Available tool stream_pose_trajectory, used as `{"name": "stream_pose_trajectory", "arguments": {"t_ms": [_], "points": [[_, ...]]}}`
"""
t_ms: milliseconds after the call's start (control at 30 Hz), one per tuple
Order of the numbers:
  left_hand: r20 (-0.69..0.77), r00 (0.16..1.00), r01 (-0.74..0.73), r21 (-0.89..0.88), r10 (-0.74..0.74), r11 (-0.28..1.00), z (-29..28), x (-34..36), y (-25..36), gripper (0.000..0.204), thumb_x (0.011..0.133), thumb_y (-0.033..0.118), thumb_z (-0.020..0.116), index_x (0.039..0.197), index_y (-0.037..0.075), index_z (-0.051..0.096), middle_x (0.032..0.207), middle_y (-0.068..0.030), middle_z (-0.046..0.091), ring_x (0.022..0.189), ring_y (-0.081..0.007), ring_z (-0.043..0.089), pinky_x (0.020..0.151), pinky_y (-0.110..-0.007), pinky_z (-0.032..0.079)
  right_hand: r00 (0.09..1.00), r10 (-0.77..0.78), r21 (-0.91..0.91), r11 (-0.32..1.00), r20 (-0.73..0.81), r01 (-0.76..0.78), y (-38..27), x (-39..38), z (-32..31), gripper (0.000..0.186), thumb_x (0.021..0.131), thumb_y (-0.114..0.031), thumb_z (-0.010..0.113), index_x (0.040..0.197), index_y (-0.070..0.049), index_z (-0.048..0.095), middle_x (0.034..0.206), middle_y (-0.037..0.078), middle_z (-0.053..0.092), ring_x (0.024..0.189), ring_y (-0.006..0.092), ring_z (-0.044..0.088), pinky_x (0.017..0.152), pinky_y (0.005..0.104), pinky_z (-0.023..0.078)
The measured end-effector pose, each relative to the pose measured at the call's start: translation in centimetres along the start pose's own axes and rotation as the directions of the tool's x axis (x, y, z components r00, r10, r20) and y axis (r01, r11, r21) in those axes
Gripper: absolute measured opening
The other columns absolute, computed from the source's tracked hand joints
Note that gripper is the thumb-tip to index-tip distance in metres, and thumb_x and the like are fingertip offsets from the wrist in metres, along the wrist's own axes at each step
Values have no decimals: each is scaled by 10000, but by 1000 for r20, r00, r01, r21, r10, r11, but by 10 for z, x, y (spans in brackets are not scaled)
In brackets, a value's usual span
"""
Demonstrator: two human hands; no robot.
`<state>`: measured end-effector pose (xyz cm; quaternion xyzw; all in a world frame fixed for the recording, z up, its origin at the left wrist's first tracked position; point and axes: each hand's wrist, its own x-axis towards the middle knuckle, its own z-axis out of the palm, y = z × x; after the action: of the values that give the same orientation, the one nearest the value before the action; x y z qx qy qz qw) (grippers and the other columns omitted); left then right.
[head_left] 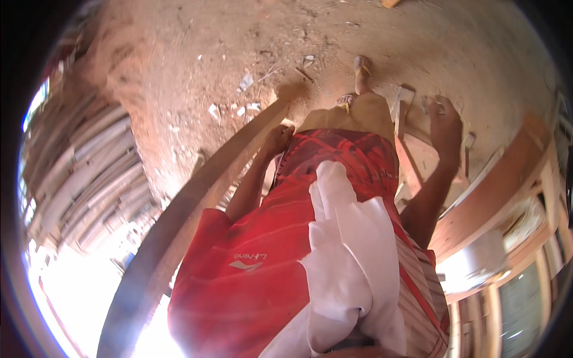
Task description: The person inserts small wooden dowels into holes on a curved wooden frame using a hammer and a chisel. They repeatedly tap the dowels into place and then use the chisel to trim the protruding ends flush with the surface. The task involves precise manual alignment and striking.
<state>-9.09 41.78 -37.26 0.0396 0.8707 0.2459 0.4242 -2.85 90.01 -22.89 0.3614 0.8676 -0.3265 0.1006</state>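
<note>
A long wooden beam [197,185] slants past my left side, from the lower left up to an end just ahead of me. My left hand [277,139] is low beside its right edge, near my shorts. Its fingers are partly hidden and blurred, and whether they touch the beam is unclear. Out to the right hangs my right hand [446,122], its bent fingers loosely apart and nothing seen held in it. A white cloth [352,244] drapes down the front of my red shirt [250,280].
Stacked planks [89,173] line the left side. At right are a curved-looking wooden board [495,197] and a timber frame [492,316]. Smaller wood pieces [409,158] lie near my right hand. Scraps [245,82] litter the dirt floor [197,30].
</note>
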Motion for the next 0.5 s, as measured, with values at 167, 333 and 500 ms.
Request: {"name": "stream_pose_trajectory", "arguments": {"t_ms": [167,333,500], "points": [[-163,967,121,-392,-198,912,5,3,16,511,1044,435,531,1060,-56,670,878,-183,745,815,-266,731,733,-405,564,907,-105,-87,984,407,153,5,114,120,413,971,-339,606,1173,16,667,1139,293,694,1102,480,645,924,508,512],[-162,875,226,-695,-456,682,14,-3,45,527,1030,469,539,1046,-37,688,861,-154,734,795,-226,707,748,-385,554,719,-199,-98,932,666,349,-1,154,193,422,970,-378,606,1152,-5,684,1126,284,699,1089,450,664,930,494,519],[-97,814,339,-721,-572,605,37,-10,39,525,1011,468,556,1027,-38,695,871,-174,736,824,-294,715,784,-422,540,649,-182,-186,870,739,456,-56,188,214,409,968,-393,634,1137,-26,699,1124,256,710,1085,408,682,911,474,536]]}}
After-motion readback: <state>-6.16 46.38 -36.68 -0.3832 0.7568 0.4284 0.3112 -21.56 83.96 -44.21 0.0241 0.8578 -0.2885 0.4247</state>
